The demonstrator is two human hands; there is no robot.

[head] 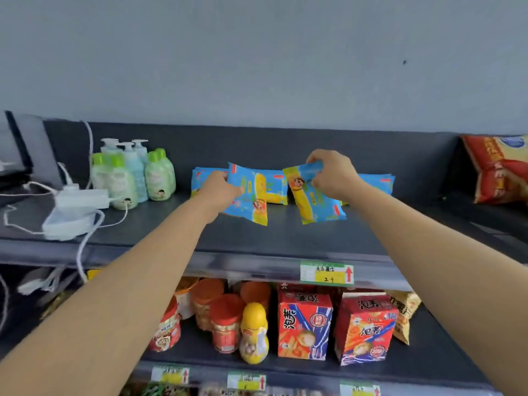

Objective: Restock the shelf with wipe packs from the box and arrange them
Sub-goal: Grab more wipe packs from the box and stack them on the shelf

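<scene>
Over the dark grey shelf (257,235), each hand's fingers pinched a blue-and-yellow plastic wipe pack: left hand (220,190), left pack (254,201); right hand (331,172), right pack (314,201)

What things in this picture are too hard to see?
Head view:
- Box: outside the frame.
- Back wipe stacks: partly behind the left hand, right hand and held packs.
- Price label: print blurred, too small.
- Red snack bag: cut by right edge.

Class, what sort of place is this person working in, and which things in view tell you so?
Probably a small shop: a price label on the shelf edge, red snack boxes lined up below, and matching wipe packs on top.
</scene>
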